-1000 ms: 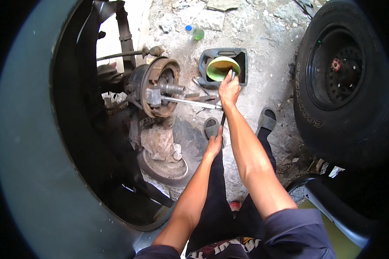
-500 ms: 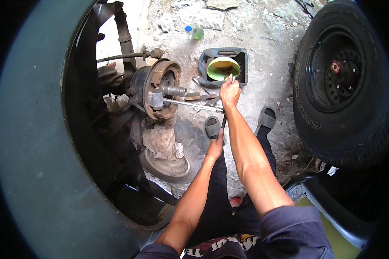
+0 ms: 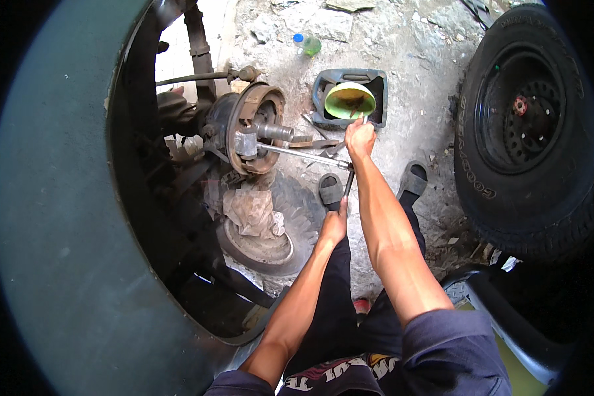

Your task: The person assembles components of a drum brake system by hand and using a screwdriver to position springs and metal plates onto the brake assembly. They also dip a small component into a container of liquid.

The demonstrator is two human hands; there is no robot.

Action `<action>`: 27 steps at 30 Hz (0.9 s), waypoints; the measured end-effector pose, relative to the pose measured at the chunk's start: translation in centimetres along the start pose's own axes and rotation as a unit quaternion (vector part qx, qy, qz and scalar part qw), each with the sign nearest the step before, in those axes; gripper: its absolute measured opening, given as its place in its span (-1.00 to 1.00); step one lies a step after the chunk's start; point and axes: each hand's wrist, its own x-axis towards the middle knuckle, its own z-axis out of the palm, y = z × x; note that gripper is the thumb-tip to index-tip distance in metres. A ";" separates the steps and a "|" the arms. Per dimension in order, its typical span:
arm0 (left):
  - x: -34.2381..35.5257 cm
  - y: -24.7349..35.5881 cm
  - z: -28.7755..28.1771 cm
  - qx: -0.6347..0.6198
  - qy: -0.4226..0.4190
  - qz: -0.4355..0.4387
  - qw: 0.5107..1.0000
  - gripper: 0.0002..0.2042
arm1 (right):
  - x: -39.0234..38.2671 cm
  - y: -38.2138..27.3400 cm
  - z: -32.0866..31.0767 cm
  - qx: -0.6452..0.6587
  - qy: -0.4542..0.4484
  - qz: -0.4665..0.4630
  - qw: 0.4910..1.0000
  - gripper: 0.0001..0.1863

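A long silver extension bar (image 3: 303, 155) runs from a socket at the grey metal block (image 3: 246, 143) on the wheel hub out to a dark crosswise handle (image 3: 350, 181), like a T-handle wrench. My left hand (image 3: 334, 226) is closed round the handle's near end. At the far end, my right hand (image 3: 360, 138) grips it, fingers wrapped round. The brake assembly (image 3: 257, 119) is bare of its wheel, with a rusty round shoe and a shiny spindle (image 3: 276, 132) sticking out. Just beyond my right hand stands a yellow-green bowl (image 3: 342, 109) with brownish contents I cannot make out.
The bowl rests in a cut-open blue-grey container (image 3: 376, 78). A bottle (image 3: 310, 45) with green liquid lies behind it. Loose tools (image 3: 320, 143) lie near the hub. A tyre (image 3: 297, 231) lies below it; a large wheel (image 3: 468, 132) stands right. The vehicle's fender (image 3: 59, 231) curves along the left.
The whole view has shifted slightly, so the hub, bowl and wheel appear a little further right. Both hands keep their hold on the handle.
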 end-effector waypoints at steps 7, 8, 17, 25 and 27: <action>-0.2 -0.4 0.1 0.016 -0.010 -0.020 1.000 -0.05 | -0.9 -1.5 -1.7 -0.048 -0.030 0.034 0.998 -0.46; -0.2 -0.4 0.2 0.017 -0.007 -0.017 1.000 -0.05 | -0.3 -0.9 -1.0 -0.065 -0.011 0.028 0.997 -0.46; 1.3 -2.3 1.3 0.006 0.054 0.050 0.997 -0.05 | -0.3 -1.3 -0.8 -0.043 -0.020 0.011 0.999 -0.43; 0.5 -2.0 0.5 -0.024 0.012 0.021 0.999 -0.04 | -1.3 2.5 -5.1 0.212 -0.488 0.199 0.823 -0.33; 0.2 -1.2 -0.1 -0.029 -0.024 0.002 0.999 -0.07 | -2.9 2.1 -6.8 0.256 -0.536 0.210 0.776 -0.32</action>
